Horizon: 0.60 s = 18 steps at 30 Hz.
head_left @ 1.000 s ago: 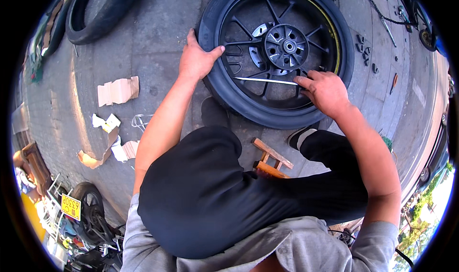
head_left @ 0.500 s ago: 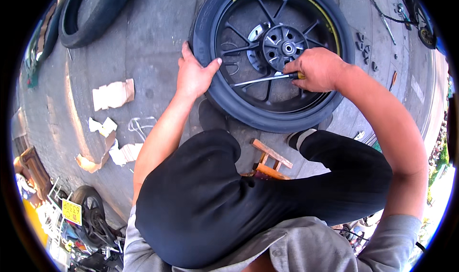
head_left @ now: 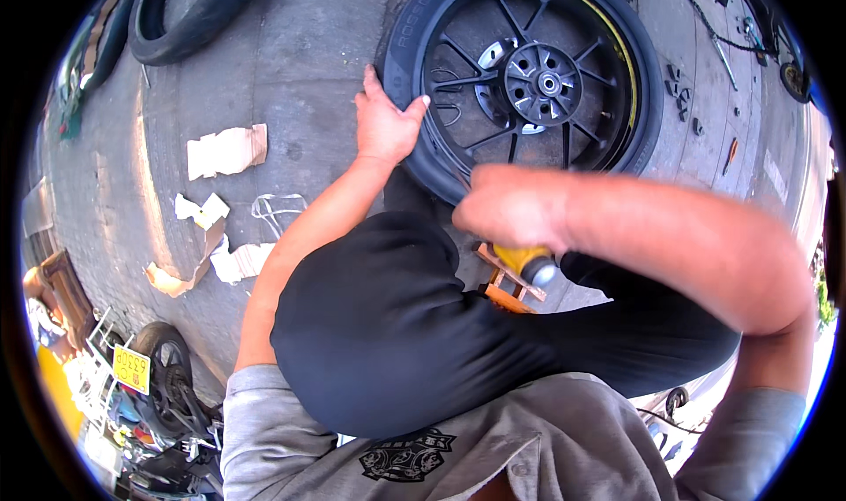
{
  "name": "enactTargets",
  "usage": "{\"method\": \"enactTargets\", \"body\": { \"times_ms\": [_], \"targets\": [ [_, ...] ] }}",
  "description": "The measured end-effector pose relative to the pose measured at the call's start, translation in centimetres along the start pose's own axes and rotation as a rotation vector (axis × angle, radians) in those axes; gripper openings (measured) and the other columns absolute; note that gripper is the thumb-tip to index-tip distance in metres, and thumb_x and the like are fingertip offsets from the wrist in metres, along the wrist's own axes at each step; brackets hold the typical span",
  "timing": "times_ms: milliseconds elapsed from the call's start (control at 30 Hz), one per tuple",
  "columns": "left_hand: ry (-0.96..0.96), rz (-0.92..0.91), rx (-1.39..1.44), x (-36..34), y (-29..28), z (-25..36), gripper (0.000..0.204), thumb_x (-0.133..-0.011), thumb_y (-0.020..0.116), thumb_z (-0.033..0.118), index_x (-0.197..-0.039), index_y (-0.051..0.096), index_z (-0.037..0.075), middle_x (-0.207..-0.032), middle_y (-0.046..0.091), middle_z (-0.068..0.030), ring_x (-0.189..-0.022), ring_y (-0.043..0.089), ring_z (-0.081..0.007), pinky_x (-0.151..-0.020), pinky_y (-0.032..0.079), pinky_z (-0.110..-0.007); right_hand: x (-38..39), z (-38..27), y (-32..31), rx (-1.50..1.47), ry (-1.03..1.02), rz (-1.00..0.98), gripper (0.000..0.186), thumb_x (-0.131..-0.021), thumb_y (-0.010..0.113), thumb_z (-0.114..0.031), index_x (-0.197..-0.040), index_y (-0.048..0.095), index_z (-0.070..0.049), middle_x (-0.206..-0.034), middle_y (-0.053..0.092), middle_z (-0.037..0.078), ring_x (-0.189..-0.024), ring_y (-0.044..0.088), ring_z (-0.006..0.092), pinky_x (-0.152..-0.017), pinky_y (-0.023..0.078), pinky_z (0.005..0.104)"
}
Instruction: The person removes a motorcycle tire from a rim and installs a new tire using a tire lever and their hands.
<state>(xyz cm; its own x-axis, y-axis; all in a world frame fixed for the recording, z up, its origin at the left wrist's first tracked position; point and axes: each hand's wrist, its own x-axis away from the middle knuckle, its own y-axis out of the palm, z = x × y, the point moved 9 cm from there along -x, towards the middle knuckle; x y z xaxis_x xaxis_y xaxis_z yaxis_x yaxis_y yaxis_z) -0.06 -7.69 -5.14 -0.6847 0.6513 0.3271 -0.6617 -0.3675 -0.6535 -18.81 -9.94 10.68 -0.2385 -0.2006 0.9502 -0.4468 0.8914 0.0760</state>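
Note:
A black motorcycle tire [head_left: 403, 38] sits around a dark spoked wheel rim [head_left: 480, 82], lying flat on the ground ahead of me. My left hand [head_left: 388, 124] holds the tire's left side, thumb over the sidewall and fingers along the outer tread. My right hand [head_left: 509, 203], blurred by motion, is closed around a screwdriver [head_left: 522, 259] at the tire's near edge. Its yellow handle, with a grey end, sticks out below the fist toward me. Part of the shaft shows at the tire's inner edge; the hand hides where its tip goes.
A small wooden stool [head_left: 509, 300] is between my legs. Torn cardboard [head_left: 227, 152] and paper scraps lie at left, loose tires [head_left: 181, 38] at far left. Small black parts [head_left: 680, 96] and an orange-handled tool [head_left: 731, 154] lie at right. A motorcycle [head_left: 167, 369] stands at lower left.
My right hand has moved from over the wheel rim to the tire's near edge, turning the screwdriver more upright with its handle toward me. My left hand stays on the tire.

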Motion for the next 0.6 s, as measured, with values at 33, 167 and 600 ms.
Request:
{"method": "enactTargets", "body": {
  "times_ms": [33, 167, 600],
  "targets": [
    [-0.033, 0.034, -0.058, 0.6, -1.6, -1.7, 0.122, -0.089, 0.091, 0.042, -0.176, 0.018, -0.004, -0.152, 0.051, -0.0393, -0.141, 0.058, -0.0532, -0.121, 0.049, -0.052, -1.7, 0.2, 1.6, -0.265, -0.057, 0.034, 0.053, -0.097, 0.066, -0.009, -0.145, 0.055, 0.011, -0.099, 0.075, 0.021, -0.081, 0.076, 0.0296, -0.073, 0.063, 0.0444],
    [0.032, 0.060, -0.165, 0.9, -1.4, -0.1, 0.115, -0.091, 0.089, 0.042, -0.175, 0.025, -0.002, -0.158, 0.050, -0.0336, -0.145, 0.056, -0.0506, -0.122, 0.048, -0.052, -2.3, 2.3, 7.6, -0.732, -0.084, 0.366, 0.064, -0.100, 0.062, -0.006, -0.159, 0.045, 0.006, -0.118, 0.072, 0.026, -0.102, 0.074, 0.0322, -0.092, 0.061, 0.0433],
    [1.043, -0.546, -0.922, 3.1, 6.0, 7.3, 0.034, -0.103, 0.063, 0.035, -0.089, 0.081, 0.009, -0.096, 0.080, -0.0107, -0.107, 0.076, -0.0293, -0.115, 0.049, -0.045, -4.2, 3.6, 11.9, -0.484, -0.193, 0.439, 0.086, -0.098, 0.061, -0.005, -0.172, 0.020, 0.011, -0.124, 0.072, 0.039, -0.119, 0.073, 0.0507, -0.108, 0.057, 0.0518]
  ]
}}
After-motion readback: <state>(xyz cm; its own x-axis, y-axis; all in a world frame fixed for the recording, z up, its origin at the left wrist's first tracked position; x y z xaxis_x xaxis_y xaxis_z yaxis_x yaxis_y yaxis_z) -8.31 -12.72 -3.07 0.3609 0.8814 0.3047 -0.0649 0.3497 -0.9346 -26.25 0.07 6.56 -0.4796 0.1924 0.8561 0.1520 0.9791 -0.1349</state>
